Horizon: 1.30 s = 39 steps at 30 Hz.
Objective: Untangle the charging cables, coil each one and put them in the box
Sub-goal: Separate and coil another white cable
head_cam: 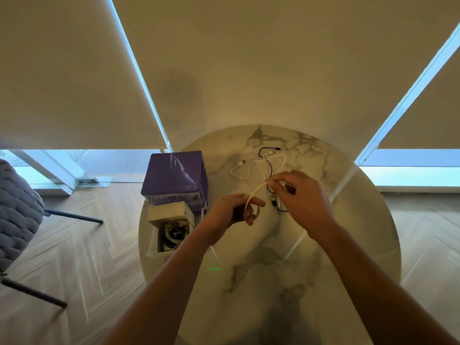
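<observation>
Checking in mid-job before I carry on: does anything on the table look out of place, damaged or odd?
Nothing looks damaged or spilled. The white cable and black cable still cross each other on the marble table, as expected mid-task. Both hands, left hand and right hand, hold the white cable. The open box already holds coiled cables.
</observation>
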Tool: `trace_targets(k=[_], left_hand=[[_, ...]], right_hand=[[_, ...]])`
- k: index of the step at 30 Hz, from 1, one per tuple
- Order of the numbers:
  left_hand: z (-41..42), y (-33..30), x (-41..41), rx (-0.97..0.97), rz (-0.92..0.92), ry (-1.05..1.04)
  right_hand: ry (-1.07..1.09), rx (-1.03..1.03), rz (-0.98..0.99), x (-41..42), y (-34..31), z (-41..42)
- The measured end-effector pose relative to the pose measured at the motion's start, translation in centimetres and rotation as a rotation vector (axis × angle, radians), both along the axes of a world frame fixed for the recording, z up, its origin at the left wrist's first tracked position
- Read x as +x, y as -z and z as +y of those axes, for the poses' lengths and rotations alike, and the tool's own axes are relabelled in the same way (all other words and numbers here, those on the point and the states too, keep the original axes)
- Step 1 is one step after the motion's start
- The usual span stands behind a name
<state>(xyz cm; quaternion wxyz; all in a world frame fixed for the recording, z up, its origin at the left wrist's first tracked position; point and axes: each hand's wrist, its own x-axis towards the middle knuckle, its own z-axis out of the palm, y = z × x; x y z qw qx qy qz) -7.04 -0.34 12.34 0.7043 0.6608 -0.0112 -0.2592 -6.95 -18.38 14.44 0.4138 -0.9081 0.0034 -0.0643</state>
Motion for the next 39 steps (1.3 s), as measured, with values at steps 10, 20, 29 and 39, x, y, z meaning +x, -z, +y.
trace_targets(k=[10,20,29,39], left_hand=[[0.7,-0.1,1.1,-0.382,0.264,-0.256],[0.6,-0.3,1.6,-0.525,0.319,-0.397],[0.3,-0.4,2.1,-0.533,0.188,-0.531],[-0.2,0.7,1.1,0.166,-0.12,-0.264]], right_hand=[[0.02,-0.061,0.118,-0.3,4.6,-1.1],[-0.1,-0.377,0.175,-1.9,7.1,-0.5],[-0.212,-0.302,0.25,-3.2,6.5,2.0],[-0.08,-0.344,0.011,-2.8,2.8,1.7]])
